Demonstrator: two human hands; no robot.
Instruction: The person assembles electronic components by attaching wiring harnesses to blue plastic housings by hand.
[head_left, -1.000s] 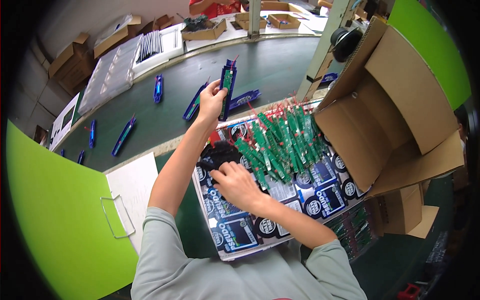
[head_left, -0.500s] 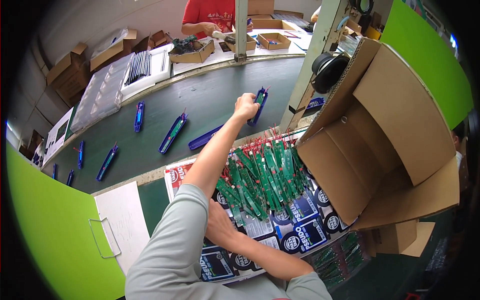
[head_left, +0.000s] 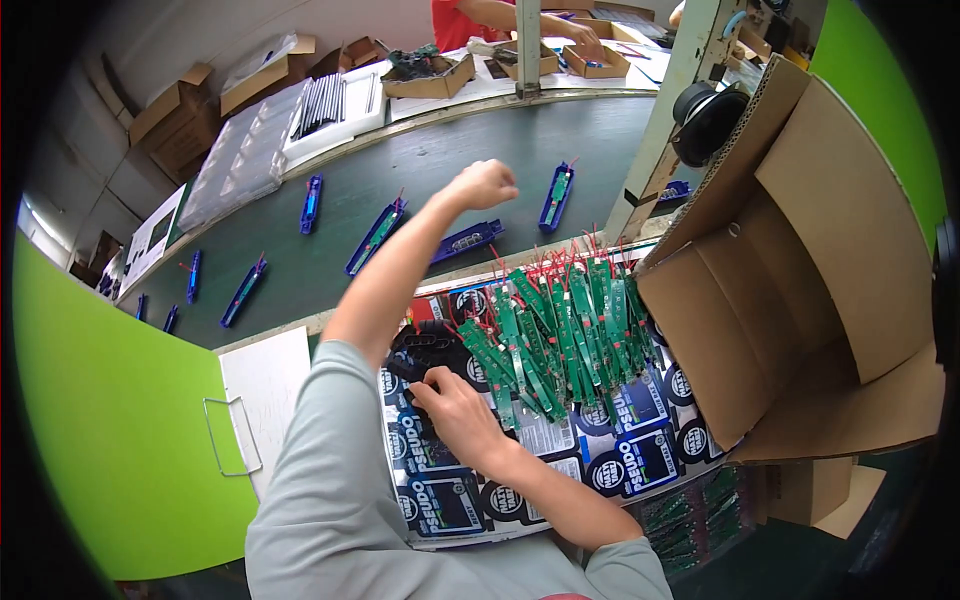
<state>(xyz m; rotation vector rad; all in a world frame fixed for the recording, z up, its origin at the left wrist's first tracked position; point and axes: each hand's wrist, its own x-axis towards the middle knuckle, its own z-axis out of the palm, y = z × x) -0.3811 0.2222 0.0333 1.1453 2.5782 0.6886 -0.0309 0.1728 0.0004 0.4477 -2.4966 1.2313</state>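
My left hand (head_left: 482,186) is raised over a dark green conveyor belt (head_left: 420,150), fingers curled in, with nothing seen in them. Just right of it, apart from the hand, a long blue casing with a green circuit board (head_left: 557,197) lies on the belt. Below the hand is another blue casing (head_left: 467,241), with no green board showing. My right hand (head_left: 455,412) is at the bench, fingertips pinched beside some black parts (head_left: 408,366); what they hold is hidden. To its right lies a heap of green circuit boards (head_left: 560,335) with red wires.
Several more blue casings (head_left: 376,238) lie along the belt at left. A large open cardboard box (head_left: 740,300) stands right of the boards, near a metal post (head_left: 655,130). Across the belt, a person in red (head_left: 455,25) reaches into a small box (head_left: 595,62). A green panel (head_left: 110,420) is at left.
My left hand has let go of the blue casing with the board and drawn left from it. My right hand has come forward to the black parts. The view has shifted.
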